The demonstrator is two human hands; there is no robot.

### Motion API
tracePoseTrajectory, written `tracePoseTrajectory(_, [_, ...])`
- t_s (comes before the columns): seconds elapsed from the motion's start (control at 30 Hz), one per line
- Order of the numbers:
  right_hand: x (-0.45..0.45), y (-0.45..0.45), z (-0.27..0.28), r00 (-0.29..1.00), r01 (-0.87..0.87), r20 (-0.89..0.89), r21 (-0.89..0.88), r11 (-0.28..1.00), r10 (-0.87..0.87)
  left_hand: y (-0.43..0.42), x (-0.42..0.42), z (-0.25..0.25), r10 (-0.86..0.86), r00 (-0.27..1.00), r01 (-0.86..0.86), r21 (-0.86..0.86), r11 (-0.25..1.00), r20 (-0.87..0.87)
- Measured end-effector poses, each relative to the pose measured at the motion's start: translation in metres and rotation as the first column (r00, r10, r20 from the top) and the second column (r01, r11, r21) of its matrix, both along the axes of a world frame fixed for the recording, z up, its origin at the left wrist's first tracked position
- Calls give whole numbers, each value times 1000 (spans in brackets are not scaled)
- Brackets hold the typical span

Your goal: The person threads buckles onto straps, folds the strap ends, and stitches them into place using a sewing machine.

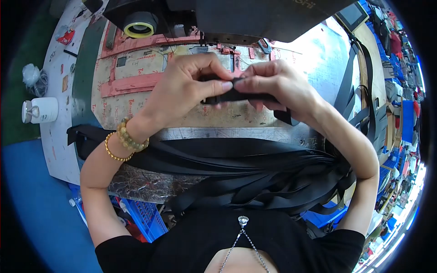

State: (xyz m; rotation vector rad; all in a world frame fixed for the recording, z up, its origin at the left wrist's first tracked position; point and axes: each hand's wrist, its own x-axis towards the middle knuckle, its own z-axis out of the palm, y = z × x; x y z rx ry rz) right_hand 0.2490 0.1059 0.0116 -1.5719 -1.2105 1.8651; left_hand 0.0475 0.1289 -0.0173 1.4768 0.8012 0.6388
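A folded piece of black webbing strap (236, 95) is pinched between both my hands above the sewing machine bed. My left hand (184, 86) has thumb and fingers closed on the strap's left part. My right hand (282, 86) pinches it just to the right, with the thumbs and fingertips of the two hands nearly meeting. One strap end hangs below my right hand. Fingers cover part of the strap, so how it is folded is hidden. Across the front edge, between my forearms and body, lies a large bundle of long black straps (236, 159).
The black machine head (255, 18) hangs over the work area, with a yellow-ringed part (139, 29) at left. Pink-red template strips (132, 85) lie on the bed. A white jar (41, 110) stands far left. A blue basket (144, 218) sits below; more straps (364, 82) hang at right.
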Motion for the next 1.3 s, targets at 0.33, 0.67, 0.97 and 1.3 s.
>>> tracePoseTrajectory(0.33, [-9, 43, -21, 975, 136, 177, 12, 991, -136, 34, -5, -35, 112, 942, 253, 891, 377, -316])
tracePoseTrajectory(0.67, [-8, 53, -22, 913, 42, 402, 70, 997, -67, 34, -4, -39, 117, 903, 355, 872, 337, -413])
tracePoseTrajectory(0.97, [11, 64, -40, 942, -69, 333, 77, 995, 39, 34, -7, -40, 112, 908, 352, 879, 321, -404])
tracePoseTrajectory(1.3, [11, 57, -32, 893, -64, 449, 180, 982, -24, 33, -6, -40, 119, 901, 368, 881, 297, -416])
